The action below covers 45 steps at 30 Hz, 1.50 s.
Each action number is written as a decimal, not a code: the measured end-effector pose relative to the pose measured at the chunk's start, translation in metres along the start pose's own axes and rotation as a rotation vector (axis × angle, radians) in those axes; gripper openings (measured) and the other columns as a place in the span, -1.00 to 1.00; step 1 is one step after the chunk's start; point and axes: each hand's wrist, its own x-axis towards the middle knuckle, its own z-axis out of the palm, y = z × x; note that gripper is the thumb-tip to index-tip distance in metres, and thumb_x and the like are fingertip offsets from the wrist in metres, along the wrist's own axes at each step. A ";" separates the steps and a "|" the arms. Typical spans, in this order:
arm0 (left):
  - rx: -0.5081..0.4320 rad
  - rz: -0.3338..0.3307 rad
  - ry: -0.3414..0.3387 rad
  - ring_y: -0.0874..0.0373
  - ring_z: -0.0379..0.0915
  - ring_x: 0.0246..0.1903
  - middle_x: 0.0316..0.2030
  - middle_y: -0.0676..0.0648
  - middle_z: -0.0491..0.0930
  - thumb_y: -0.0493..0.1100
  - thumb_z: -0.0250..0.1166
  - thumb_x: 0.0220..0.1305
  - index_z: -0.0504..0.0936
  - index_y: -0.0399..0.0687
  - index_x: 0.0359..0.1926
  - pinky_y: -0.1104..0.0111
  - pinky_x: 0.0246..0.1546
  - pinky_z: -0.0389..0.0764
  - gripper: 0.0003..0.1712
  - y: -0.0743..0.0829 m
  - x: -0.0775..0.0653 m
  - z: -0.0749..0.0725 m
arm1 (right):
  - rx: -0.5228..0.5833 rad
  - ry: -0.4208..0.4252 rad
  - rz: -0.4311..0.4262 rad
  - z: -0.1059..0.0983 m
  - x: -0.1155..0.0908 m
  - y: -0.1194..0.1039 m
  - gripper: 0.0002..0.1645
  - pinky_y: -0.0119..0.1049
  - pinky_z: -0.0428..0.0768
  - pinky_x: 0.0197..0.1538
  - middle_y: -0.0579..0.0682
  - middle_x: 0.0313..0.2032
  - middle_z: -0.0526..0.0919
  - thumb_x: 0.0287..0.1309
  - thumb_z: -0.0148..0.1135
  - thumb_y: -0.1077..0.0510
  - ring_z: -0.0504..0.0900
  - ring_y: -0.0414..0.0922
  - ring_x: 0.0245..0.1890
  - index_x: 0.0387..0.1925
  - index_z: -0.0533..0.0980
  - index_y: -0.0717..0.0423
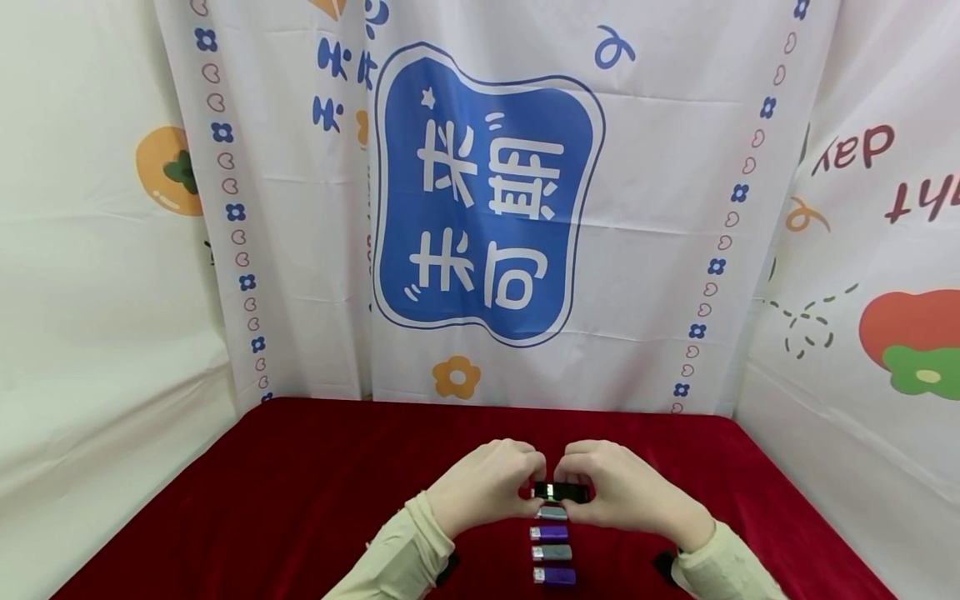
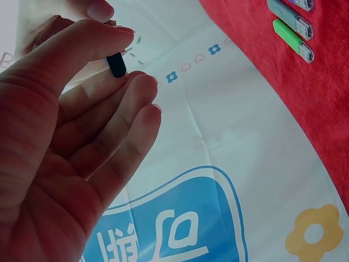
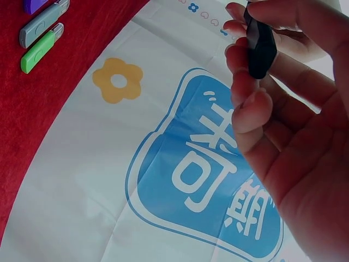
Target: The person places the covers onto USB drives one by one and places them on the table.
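Both hands meet over the red cloth, holding a black USB stick (image 1: pixel 572 492) crosswise between them. My left hand (image 1: pixel 495 483) pinches its left end between thumb and fingers. The right hand (image 1: pixel 622 492) grips the longer right part, and a shiny strip shows between the two black sections. Up close, a black end (image 2: pixel 116 65) pokes out between the left thumb and fingers. In the right wrist view the dark body (image 3: pixel 262 52) lies between the right thumb and curled fingers. The hands are just beyond a column of USB sticks.
Below the hands lie purple (image 1: pixel 555 577) and grey (image 1: pixel 551 552) USB sticks in a column, metal plugs to the left. A green USB stick (image 2: pixel 292 39) shows in both wrist views. Red cloth (image 1: pixel 300 500) covers the table; printed white curtains (image 1: pixel 645 250) surround it.
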 end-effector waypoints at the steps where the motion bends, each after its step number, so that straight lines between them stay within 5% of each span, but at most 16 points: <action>1: 0.000 0.000 0.000 0.43 0.26 -0.56 -0.55 0.18 0.45 -0.24 0.47 0.03 0.63 -0.01 -0.43 0.67 -0.48 0.31 -0.86 0.000 0.000 0.000 | -0.003 0.002 -0.006 0.000 0.000 0.000 -0.76 -0.51 0.41 -0.43 -0.29 -0.52 0.41 -0.14 0.45 0.25 0.40 -0.34 -0.52 -0.46 0.58 -0.14; 24: 0.010 -0.037 -0.013 0.42 0.26 -0.57 -0.51 0.11 0.51 -0.21 0.46 0.08 0.66 -0.04 -0.39 0.66 -0.51 0.31 -0.89 0.000 0.001 0.001 | -0.051 -0.018 0.007 -0.006 -0.003 0.001 -0.76 -0.47 0.47 -0.34 -0.31 -0.37 0.49 -0.07 0.48 0.23 0.43 -0.32 -0.41 -0.29 0.66 -0.06; 45: 0.046 0.003 0.013 0.43 0.23 -0.59 -0.50 0.11 0.50 -0.20 0.48 0.09 0.66 -0.08 -0.38 0.66 -0.52 0.29 -0.87 -0.001 0.001 0.000 | -0.005 -0.025 0.073 -0.007 -0.003 0.002 -0.72 -0.40 0.53 -0.31 -0.30 -0.37 0.52 -0.05 0.49 0.22 0.46 -0.29 -0.42 -0.32 0.58 -0.12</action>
